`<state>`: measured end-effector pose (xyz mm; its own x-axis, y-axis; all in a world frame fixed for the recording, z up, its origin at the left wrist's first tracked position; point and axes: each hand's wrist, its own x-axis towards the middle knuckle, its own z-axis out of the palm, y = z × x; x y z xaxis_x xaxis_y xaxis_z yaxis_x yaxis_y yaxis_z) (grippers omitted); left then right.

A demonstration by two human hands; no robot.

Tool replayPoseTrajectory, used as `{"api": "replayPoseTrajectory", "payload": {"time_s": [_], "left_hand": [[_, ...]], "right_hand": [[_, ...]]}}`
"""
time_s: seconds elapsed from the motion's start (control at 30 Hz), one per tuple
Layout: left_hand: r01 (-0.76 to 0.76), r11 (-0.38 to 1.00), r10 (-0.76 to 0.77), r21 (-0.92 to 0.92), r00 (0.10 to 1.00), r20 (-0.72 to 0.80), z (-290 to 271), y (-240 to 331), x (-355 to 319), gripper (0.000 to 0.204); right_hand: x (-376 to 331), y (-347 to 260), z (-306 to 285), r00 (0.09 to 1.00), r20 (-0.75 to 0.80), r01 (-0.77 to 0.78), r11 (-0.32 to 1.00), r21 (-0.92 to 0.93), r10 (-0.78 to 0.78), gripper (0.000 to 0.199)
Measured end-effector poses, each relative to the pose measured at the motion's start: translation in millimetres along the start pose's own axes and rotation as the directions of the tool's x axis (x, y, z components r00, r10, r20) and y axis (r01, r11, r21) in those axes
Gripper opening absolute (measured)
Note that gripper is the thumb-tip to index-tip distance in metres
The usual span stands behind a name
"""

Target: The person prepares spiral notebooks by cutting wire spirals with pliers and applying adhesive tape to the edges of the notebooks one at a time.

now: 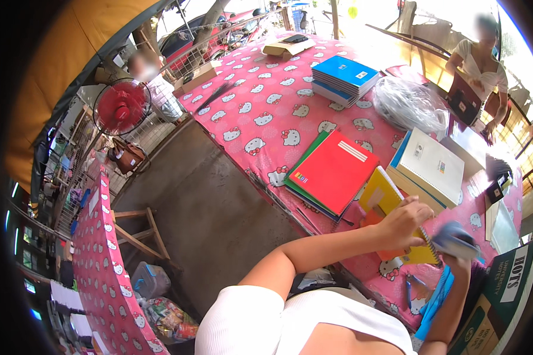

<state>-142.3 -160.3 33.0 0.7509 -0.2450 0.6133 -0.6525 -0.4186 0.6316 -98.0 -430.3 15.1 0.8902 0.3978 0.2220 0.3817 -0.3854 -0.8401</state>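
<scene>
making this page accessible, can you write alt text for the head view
A person's left hand touches a yellow notebook and the right hand holds a blurred bluish object, over a pink patterned tablecloth. Beyond lie a red notebook and a stack of blue notebooks; another person is at upper right.

I'm looking at a notebook stack (337, 171) near the table (243, 106)'s edge, spiral pads (432, 163) right of it, another notebook (380, 190) in front of those. Book pile (344, 80) farther back, plastic bundle (410, 103) to its right. Fan (122, 109)'s off left.
</scene>
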Motion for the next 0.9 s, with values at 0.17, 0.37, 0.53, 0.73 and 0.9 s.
{"api": "replayPoseTrajectory", "payload": {"time_s": [0.17,0.37,0.53,0.73,0.9], "left_hand": [[0.088,0.926,-0.06,0.368,0.994,-0.086,-24,1,-7,0.036],[0.177,0.945,-0.174,0.275,0.984,-0.035,-39,-20,0,0.033],[0.201,0.916,-0.21,0.346,0.978,-0.013,-42,-19,3,0.033],[0.216,0.915,-0.221,0.342,0.975,-0.025,-42,-13,8,0.034],[0.236,0.922,-0.24,0.308,0.97,-0.024,-41,-14,5,0.032]], "right_hand": [[7,-22,9,0.987,-0.004,-0.15,0.933,0.326,0.16,0.042],[26,-13,27,0.997,0.002,-0.064,0.844,0.532,0.074,0.046],[38,-15,15,0.989,0.122,-0.113,0.949,0.295,0.079,0.045],[35,-35,23,0.999,0.053,-0.022,0.973,0.228,0.01,0.044],[28,26,37,0.96,-0.143,-0.272,0.915,-0.297,0.239,0.051]]}}
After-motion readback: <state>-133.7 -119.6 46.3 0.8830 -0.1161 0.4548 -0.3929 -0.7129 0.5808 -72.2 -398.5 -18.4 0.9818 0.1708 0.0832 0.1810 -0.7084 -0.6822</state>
